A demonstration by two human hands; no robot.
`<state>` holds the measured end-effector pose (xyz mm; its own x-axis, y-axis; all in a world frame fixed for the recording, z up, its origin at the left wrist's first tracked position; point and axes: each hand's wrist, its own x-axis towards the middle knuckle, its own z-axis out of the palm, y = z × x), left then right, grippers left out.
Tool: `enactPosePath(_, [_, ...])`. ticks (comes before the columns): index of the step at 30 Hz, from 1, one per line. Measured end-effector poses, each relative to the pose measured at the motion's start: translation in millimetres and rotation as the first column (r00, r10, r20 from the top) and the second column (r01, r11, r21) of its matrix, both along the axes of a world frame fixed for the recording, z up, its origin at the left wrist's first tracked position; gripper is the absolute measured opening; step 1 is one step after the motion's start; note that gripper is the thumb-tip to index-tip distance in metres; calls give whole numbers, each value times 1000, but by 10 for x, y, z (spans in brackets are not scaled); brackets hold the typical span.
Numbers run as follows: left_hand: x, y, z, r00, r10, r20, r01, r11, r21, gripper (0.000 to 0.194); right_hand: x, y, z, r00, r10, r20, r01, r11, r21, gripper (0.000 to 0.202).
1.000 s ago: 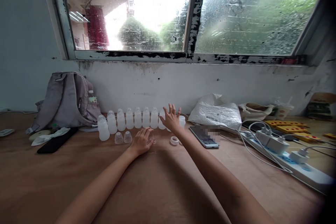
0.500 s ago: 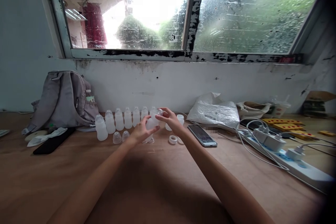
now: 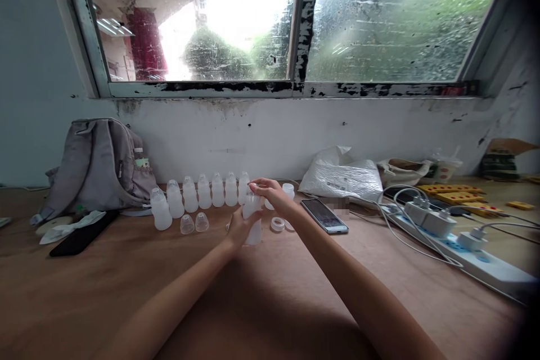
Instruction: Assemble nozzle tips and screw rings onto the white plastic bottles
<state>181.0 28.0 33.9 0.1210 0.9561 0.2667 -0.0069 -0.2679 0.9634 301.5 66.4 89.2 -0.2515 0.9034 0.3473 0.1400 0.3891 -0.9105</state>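
Note:
A frosted baby bottle [image 3: 253, 234] stands upright, or nearly so, with my left hand [image 3: 241, 229] wrapped round its body. My right hand [image 3: 272, 196] grips the clear cap [image 3: 252, 194] at the bottle's top, its fingers bent over it. Behind, to the left, runs a row of several capped bottles [image 3: 189, 196]. Two loose clear caps [image 3: 201, 223] rest on the table in front of that row. To the right of my hands, a white ring [image 3: 277, 225] lies near an uncapped bottle [image 3: 288, 190]; my right hand partly hides another ring and another bottle.
A phone [image 3: 325, 216] lies to the right, before a silver plastic bag [image 3: 343, 175]. Further right are a power strip [image 3: 485, 264] with white cables and several yellow pieces [image 3: 453, 191]. A grey backpack [image 3: 99, 163] and a black flat object [image 3: 84, 233] occupy the left.
The bottle and both hands have come nearer to me and lower. My left hand has closed round the body, and my right fingers have moved onto the top.

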Motion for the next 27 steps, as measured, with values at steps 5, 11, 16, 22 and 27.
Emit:
enactPosePath(5, [4, 2, -126, 990, 127, -69, -120, 988, 97, 34, -110, -60, 3, 997, -74, 14, 74, 997, -22, 22])
enactPosePath(11, [-29, -43, -328, 988, 103, -114, -91, 991, 103, 31, -140, -30, -100, 939, -122, 323, 58, 978, 201, 15])
enactPosePath(16, [8, -53, -360, 993, 48, -107, -32, 988, 148, 25, -92, 55, -227, 822, -256, 508, 72, 932, 354, 28])
enactPosePath(22, [147, -116, -318, 999, 32, 1, -32, 995, 95, 27, -30, 81, -214, 840, -322, 436, 161, 916, 367, 25])
enactPosePath(27, [149, -155, -174, 998, 6, 60, -8, 999, 40, 27, -27, 15, -125, 883, -353, 308, 244, 908, 341, 25])
